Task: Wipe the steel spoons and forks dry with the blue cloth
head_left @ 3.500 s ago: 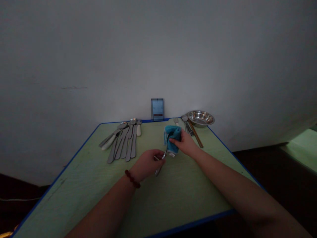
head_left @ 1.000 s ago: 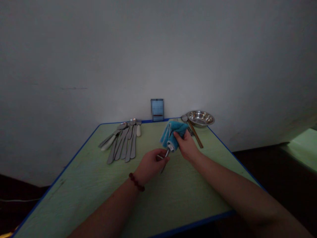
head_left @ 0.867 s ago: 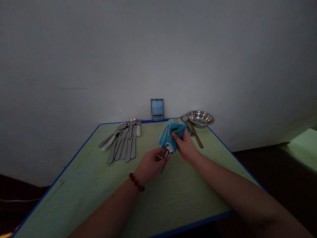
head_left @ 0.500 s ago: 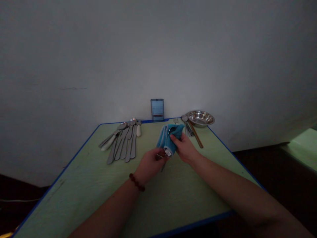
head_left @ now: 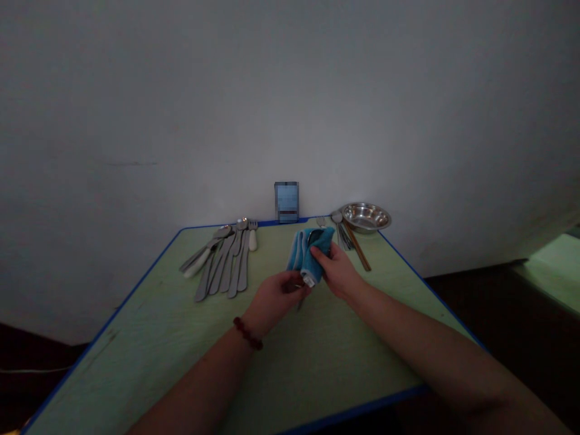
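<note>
My left hand, with a red bead bracelet on the wrist, is closed on the handle of a metal spoon over the middle of the green table. My right hand grips a folded blue cloth that is wrapped round the spoon's upper end, so the bowl of the spoon is mostly hidden. The two hands almost touch. A white tag hangs at the cloth's lower corner.
A row of several knives, spoons and forks lies at the table's back left. A steel bowl stands at the back right corner, with a few more utensils and chopsticks beside it. A small blurred card leans on the wall.
The cloth has slid down and left along the spoon, closer to my left hand. More of the handle is covered than before. Both hands stay in the same spot.
</note>
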The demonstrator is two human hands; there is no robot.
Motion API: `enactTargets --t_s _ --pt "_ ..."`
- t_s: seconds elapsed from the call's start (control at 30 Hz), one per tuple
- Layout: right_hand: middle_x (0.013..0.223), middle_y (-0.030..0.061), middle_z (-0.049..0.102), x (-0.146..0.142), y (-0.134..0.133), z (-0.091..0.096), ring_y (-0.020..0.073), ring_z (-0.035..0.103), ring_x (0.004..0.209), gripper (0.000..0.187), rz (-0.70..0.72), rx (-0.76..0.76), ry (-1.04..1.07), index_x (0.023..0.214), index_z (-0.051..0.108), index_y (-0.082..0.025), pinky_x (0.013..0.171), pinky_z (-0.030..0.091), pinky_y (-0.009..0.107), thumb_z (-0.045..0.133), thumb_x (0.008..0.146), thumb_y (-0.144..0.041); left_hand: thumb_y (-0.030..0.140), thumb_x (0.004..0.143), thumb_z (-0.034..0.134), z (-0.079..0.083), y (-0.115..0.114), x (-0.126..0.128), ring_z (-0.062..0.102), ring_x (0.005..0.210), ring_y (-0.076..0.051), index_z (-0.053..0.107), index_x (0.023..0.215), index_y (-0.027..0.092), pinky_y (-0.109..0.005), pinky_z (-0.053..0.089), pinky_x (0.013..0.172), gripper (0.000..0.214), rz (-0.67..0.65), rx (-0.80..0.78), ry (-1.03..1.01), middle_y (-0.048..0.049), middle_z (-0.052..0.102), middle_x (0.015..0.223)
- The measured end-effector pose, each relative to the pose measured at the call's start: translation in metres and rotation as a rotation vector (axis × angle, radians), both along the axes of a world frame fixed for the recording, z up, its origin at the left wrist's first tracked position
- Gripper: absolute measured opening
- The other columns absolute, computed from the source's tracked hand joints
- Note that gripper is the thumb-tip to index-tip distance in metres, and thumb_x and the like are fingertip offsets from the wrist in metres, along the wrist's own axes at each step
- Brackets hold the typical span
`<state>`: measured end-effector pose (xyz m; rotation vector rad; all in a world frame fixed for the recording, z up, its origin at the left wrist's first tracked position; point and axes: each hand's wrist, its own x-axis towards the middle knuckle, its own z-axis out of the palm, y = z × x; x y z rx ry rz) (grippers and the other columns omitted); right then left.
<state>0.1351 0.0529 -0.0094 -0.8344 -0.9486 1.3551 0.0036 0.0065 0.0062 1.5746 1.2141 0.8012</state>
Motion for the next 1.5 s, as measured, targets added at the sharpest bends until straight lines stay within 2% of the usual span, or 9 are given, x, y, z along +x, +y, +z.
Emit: enactTargets --t_s 0.17,0.3,0.43,0.67,0.93,1.07,1.23,1.5 --pt "0.073 -0.0033 0.062 0.004 0.005 0.002 0.012 0.058 0.068 0.028 -0.044 -0.011 0.028 0.082 0.054 -0.021 0.072 0.047 0.03 0.065 0.058 -0.03 0.03 0.064 0.056 -0.004 0.003 -0.004 0.061 0.076 -0.018 0.058 0.089 0.013 -0.028 0.046 0.068 0.031 0.018 -0.025 0.096 -0.0088 0.065 0.09" --pt "0.072 -0.0042 0.062 0.006 0.007 0.006 0.0122 0.059 0.068 0.029 -0.08 -0.032 0.086 0.081 0.054 -0.021 0.073 0.046 0.03 0.066 0.056 -0.028 0.031 0.064 0.054 -0.004 0.003 -0.006 0.06 0.074 -0.018 0.06 0.082 0.012 -0.027 0.045 0.066 0.026 0.009 -0.035 0.201 -0.0082 0.066 0.082" --pt "0.07 -0.0051 0.062 0.005 0.005 0.008 0.0114 0.059 0.065 0.028 -0.046 -0.051 0.136 0.081 0.054 -0.021 0.069 0.047 0.028 0.066 0.056 -0.027 0.031 0.065 0.052 -0.004 0.001 -0.003 0.059 0.069 -0.017 0.06 0.074 0.014 -0.026 0.044 0.062 0.021 0.023 -0.013 0.237 -0.0051 0.066 0.074" --pt "0.067 -0.0061 0.063 0.004 0.002 0.009 0.0105 0.058 0.06 0.027 0.028 -0.101 0.218 0.078 0.055 -0.021 0.063 0.047 0.026 0.067 0.056 -0.029 0.028 0.064 0.053 -0.003 -0.001 0.0 0.057 0.064 -0.014 0.059 0.07 0.014 -0.024 0.042 0.059 0.017 0.036 -0.025 0.14 -0.0029 0.063 0.068" --pt "0.065 -0.0055 0.063 0.0 -0.002 0.007 0.0116 0.058 0.062 0.027 0.051 -0.159 0.254 0.075 0.057 -0.02 0.063 0.046 0.026 0.069 0.052 -0.029 0.029 0.062 0.055 -0.005 -0.001 0.001 0.053 0.056 -0.012 0.06 0.073 0.014 -0.024 0.04 0.056 0.019 0.072 -0.05 0.017 -0.0001 0.058 0.061" --pt "0.068 -0.0044 0.064 -0.001 -0.003 0.007 0.0124 0.059 0.064 0.027 0.064 -0.173 0.243 0.075 0.057 -0.02 0.065 0.046 0.027 0.069 0.052 -0.029 0.029 0.061 0.056 -0.002 -0.002 0.002 0.051 0.054 -0.012 0.059 0.066 0.015 -0.025 0.039 0.057 0.015 0.098 -0.05 0.007 0.0016 0.057 0.057" --pt "0.065 -0.0038 0.064 0.0 -0.004 0.008 0.0124 0.058 0.062 0.023 0.058 -0.208 0.228 0.074 0.057 -0.019 0.064 0.046 0.028 0.067 0.055 -0.029 0.028 0.061 0.057 0.002 -0.003 0.003 0.049 0.052 -0.01 0.057 0.06 0.016 -0.024 0.039 0.056 0.012 0.074 -0.07 -0.017 0.0032 0.054 0.053" --pt "0.059 -0.0042 0.062 0.004 -0.001 0.011 0.0114 0.057 0.056 0.022 0.028 -0.186 0.223 0.07 0.058 -0.018 0.061 0.046 0.027 0.068 0.054 -0.029 0.029 0.061 0.058 -0.005 -0.002 0.002 0.049 0.052 -0.01 0.059 0.067 0.015 -0.023 0.039 0.054 0.016 0.037 -0.084 -0.07 0.0018 0.055 0.057"
